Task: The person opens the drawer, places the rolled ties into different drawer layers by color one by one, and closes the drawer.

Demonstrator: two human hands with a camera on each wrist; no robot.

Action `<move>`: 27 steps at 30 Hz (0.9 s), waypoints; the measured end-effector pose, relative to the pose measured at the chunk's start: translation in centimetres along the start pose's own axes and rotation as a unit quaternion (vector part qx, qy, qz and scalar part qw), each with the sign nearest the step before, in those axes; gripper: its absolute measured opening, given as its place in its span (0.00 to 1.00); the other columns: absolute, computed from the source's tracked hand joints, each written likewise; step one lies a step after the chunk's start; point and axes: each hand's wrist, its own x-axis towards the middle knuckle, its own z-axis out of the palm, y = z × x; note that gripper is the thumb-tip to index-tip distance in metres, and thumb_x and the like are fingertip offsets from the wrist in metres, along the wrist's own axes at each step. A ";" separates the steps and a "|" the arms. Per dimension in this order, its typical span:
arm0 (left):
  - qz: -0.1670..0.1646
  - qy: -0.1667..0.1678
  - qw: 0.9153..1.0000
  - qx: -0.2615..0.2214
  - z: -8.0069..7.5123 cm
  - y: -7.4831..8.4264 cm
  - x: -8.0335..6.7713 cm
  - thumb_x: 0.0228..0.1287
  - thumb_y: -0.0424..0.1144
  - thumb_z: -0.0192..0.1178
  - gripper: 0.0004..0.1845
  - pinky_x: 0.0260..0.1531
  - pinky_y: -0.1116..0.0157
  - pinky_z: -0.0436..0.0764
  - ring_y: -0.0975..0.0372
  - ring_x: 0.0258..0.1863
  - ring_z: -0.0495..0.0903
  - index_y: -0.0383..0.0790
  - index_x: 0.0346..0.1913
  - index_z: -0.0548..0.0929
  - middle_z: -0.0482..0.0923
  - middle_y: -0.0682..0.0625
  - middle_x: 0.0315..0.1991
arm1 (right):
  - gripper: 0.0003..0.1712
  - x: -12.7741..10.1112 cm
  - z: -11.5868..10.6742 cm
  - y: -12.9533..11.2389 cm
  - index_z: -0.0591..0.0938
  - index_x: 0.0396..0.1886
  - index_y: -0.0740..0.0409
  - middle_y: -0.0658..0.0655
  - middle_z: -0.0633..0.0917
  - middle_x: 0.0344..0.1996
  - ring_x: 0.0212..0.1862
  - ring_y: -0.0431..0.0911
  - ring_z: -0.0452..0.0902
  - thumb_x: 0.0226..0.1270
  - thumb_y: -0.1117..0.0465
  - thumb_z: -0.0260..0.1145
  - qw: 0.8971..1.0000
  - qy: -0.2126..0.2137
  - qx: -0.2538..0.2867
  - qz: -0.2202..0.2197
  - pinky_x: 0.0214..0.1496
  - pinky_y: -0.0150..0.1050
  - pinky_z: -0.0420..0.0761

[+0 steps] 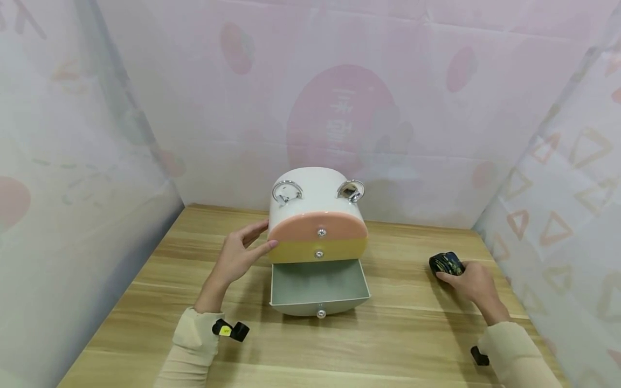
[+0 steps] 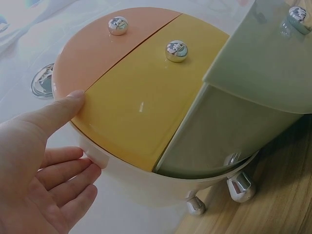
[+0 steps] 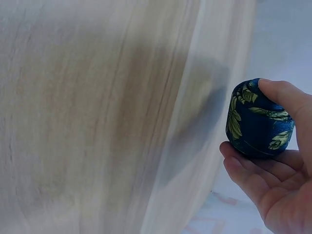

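— Sleeves first, down at the near edge: two cream sleeves, each with a small black wrist mount. What does the right hand (image 1: pixel 473 283) have?

— Its grip is clenched around a small round box (image 3: pixel 258 119), dark blue with a green leaf pattern. In the right wrist view the thumb lies over the top and the fingers curl underneath. From the head view the box sits at the right side of the tabletop (image 1: pixel 412 323), well apart from the cabinet.

— And the cabinet?

— A small white drawer chest (image 1: pixel 316 207) with a rounded top stands at the middle of the tabletop, toward the back. It has three drawers stacked: a pink drawer (image 1: pixel 317 227) on top, a yellow drawer (image 1: pixel 317 249) under it, and a pale green drawer (image 1: pixel 317 288) at the bottom. Each front has a shiny round knob.

— Any of them open?

— The green one is pulled out toward the person, and its inside shows bare. The pink and yellow fronts sit flush.

— Where is the left hand (image 1: pixel 237 256)?

— Against the chest's left side. Its grip is released: the fingers are straight, and in the left wrist view the thumb tip touches the edge where the pink and yellow fronts meet, with the other fingers just beside the white wall below.

— Anything else on the chest?

— Two silver ring handles (image 1: pixel 286 191) on top, and small chrome feet (image 2: pixel 239 187) underneath.

— Surroundings?

— Pale pink printed sheets hang behind and at both sides.
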 end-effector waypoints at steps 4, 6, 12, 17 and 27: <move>-0.002 -0.001 1.000 0.001 -0.1 0.1 0.1 0.68 0.47 0.73 0.32 0.77 0.51 0.73 0.50 0.75 0.74 0.45 0.72 0.79 0.78 0.46 0.73 | 0.32 -0.1 -0.1 -0.6 0.89 0.39 0.66 0.62 0.90 0.31 0.30 0.48 0.79 0.61 0.37 0.78 1.000 -0.004 -0.007 -0.011 0.30 0.37 0.77; -0.003 -0.001 1.000 0.001 -0.1 0.1 0.1 0.69 0.47 0.73 0.32 0.77 0.50 0.73 0.50 0.75 0.74 0.45 0.72 0.79 0.77 0.46 0.73 | 0.33 -0.3 0.0 -1.0 0.89 0.39 0.66 0.62 0.90 0.31 0.31 0.48 0.80 0.61 0.37 0.78 1.000 -0.008 -0.010 -0.016 0.30 0.38 0.77; -0.005 -0.001 1.000 0.000 -0.2 0.1 0.0 0.69 0.47 0.73 0.31 0.77 0.50 0.73 0.49 0.75 0.74 0.44 0.72 0.79 0.77 0.45 0.73 | 0.35 -0.9 -0.1 -2.5 0.89 0.43 0.68 0.62 0.90 0.32 0.31 0.48 0.80 0.61 0.37 0.78 0.999 -0.026 -0.010 -0.028 0.30 0.39 0.77; -0.008 -0.001 1.000 0.001 -0.2 0.1 -0.1 0.69 0.47 0.73 0.31 0.77 0.50 0.73 0.49 0.75 0.74 0.44 0.72 0.79 0.78 0.45 0.73 | 0.36 -1.3 -0.6 -3.8 0.88 0.45 0.67 0.60 0.89 0.31 0.30 0.47 0.79 0.61 0.36 0.78 0.998 -0.031 -0.007 -0.046 0.29 0.39 0.77; -0.005 -0.001 1.000 -0.001 -0.3 0.1 0.0 0.69 0.46 0.73 0.31 0.77 0.50 0.73 0.49 0.75 0.74 0.43 0.72 0.79 0.78 0.45 0.73 | 0.26 -1.9 -1.4 -6.6 0.85 0.29 0.55 0.50 0.83 0.21 0.23 0.44 0.72 0.60 0.36 0.79 0.995 -0.038 -0.001 -0.089 0.27 0.36 0.72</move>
